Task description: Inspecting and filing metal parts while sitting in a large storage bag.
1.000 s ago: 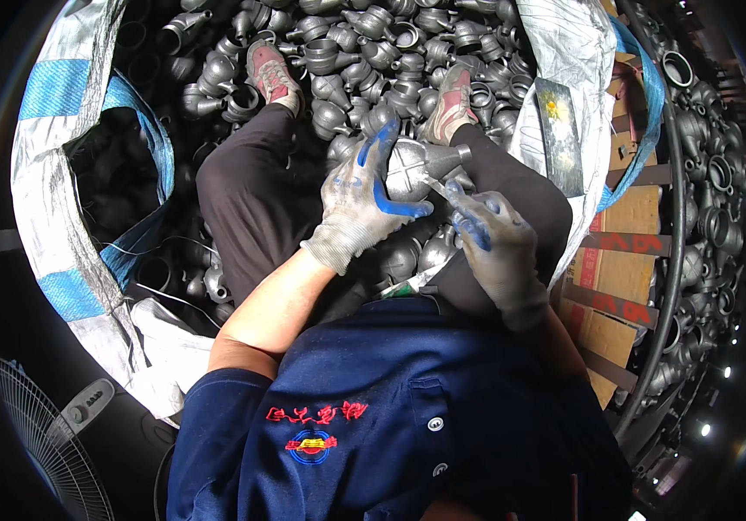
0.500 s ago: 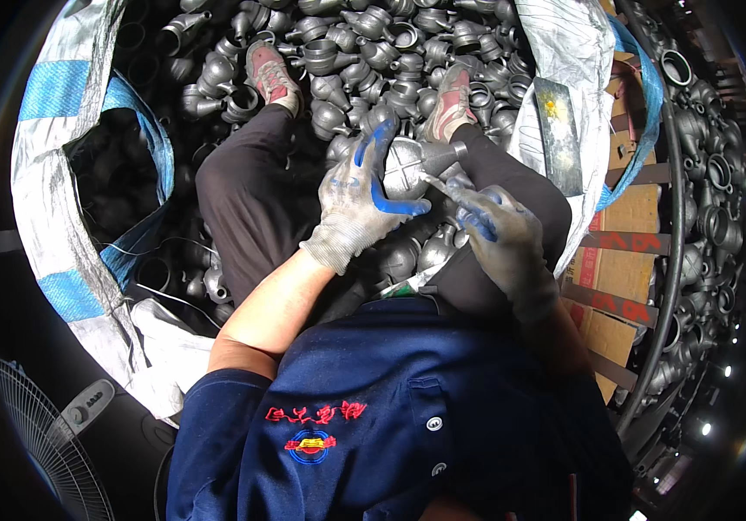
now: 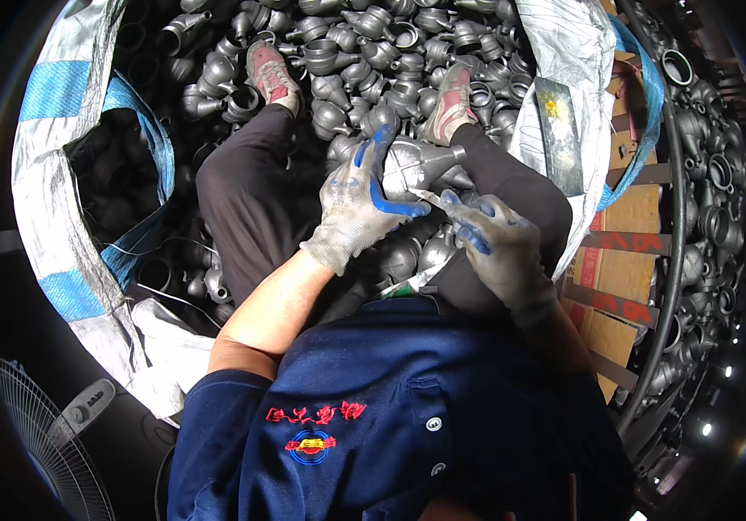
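Note:
I sit with my legs stretched out over a heap of dark metal castings (image 3: pixel 364 52). My left hand (image 3: pixel 357 201), in a grey glove with blue-stained fingers, holds a silvery grey bell-shaped casting (image 3: pixel 414 165) above my lap. My right hand (image 3: pixel 487 239), in a like glove, grips a thin metal tool (image 3: pixel 429 198) whose tip rests against the casting's side. Both hands are close together over my right thigh.
A large woven white and blue sack (image 3: pixel 60 217) lines the left and another (image 3: pixel 564 78) the right of the heap. Flattened cardboard (image 3: pixel 616 269) and a rack of more castings (image 3: pixel 703 174) stand on the right. A fan (image 3: pixel 34 434) is at lower left.
My right hand has shifted slightly with the tool along the casting. My left hand keeps the casting in nearly the same place.

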`<move>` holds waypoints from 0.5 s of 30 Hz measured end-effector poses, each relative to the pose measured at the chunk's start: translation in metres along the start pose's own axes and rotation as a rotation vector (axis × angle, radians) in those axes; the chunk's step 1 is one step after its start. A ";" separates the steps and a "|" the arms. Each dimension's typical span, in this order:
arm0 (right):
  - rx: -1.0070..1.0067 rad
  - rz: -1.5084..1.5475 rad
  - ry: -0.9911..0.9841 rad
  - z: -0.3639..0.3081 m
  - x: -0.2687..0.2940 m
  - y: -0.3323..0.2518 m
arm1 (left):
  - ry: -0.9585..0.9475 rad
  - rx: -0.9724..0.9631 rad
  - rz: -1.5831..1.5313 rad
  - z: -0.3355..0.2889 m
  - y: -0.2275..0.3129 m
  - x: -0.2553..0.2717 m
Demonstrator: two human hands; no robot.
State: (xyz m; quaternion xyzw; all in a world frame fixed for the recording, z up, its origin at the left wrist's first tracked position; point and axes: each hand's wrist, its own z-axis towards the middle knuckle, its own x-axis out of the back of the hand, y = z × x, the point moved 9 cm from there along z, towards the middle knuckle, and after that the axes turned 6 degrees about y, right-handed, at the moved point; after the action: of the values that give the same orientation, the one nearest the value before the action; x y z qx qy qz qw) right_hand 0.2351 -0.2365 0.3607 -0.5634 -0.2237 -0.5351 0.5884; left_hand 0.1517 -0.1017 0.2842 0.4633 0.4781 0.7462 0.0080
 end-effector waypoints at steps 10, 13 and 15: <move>0.001 0.043 -0.023 0.007 0.004 0.006 | 0.049 -0.068 -0.027 -0.002 0.003 0.002; 0.004 0.077 -0.045 0.005 0.001 0.010 | 0.044 -0.070 0.001 -0.002 0.004 0.002; 0.010 0.145 -0.013 0.006 0.004 0.011 | 0.064 -0.089 -0.013 -0.002 0.005 0.001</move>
State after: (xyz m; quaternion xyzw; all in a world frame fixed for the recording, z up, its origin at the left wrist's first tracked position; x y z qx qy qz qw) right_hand 0.2483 -0.2345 0.3613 -0.5786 -0.1891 -0.4863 0.6269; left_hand 0.1518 -0.1055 0.2886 0.4352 0.4476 0.7810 0.0180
